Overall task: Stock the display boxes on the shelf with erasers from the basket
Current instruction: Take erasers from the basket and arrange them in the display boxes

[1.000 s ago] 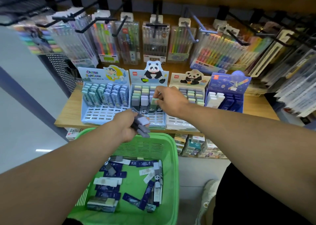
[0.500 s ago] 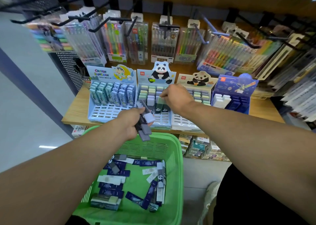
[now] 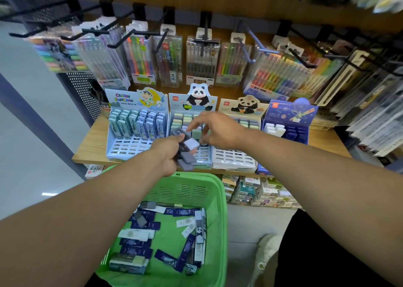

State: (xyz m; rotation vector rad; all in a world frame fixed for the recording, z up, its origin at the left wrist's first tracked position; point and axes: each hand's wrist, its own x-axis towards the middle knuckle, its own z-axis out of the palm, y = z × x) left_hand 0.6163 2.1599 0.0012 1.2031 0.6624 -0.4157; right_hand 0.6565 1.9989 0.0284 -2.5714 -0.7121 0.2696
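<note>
With our left hand (image 3: 168,153) clamped on a fanned stack of erasers (image 3: 187,150) above the basket (image 3: 219,199) and our right hand's fingers (image 3: 196,124) spread loosely over the panda display box (image 3: 192,120), a slack grip could spill the stack.

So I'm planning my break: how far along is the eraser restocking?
Partly done. The back rows of the cartoon-topped blue display box are filled, but its front slots are bare. The left hand grips a stack of grey and white erasers while the right hand reaches over the panda-topped display box. Many erasers remain in the green plastic basket.
</note>
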